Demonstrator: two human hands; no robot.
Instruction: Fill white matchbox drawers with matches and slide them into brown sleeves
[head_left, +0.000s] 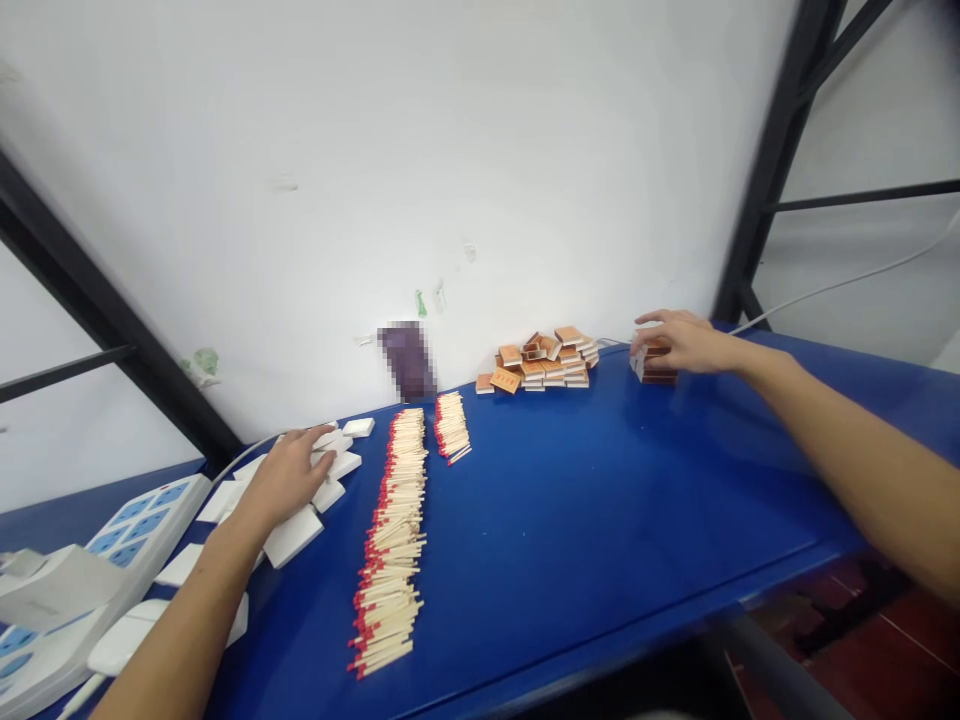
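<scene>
My left hand (294, 472) rests over a loose spread of white matchbox trays (293, 537) on the left, its thumb and fingers apart; I see no tray gripped. At the far right, my right hand (679, 341) has its fingers and thumb around the top of a small stack of matchboxes (659, 376), partly hidden by the hand. A long row of red-tipped matches (394, 540) runs down the table beside the trays. A shorter bunch of matches (452, 428) lies near its far end.
Against the wall sits a heap of orange-topped matchboxes (547, 365). A blurred dark purple object (409, 360) leans on the wall. A white power strip (112, 570) with plugs and cables lies at left on the blue table (570, 510). Black metal posts (780, 150) flank the table.
</scene>
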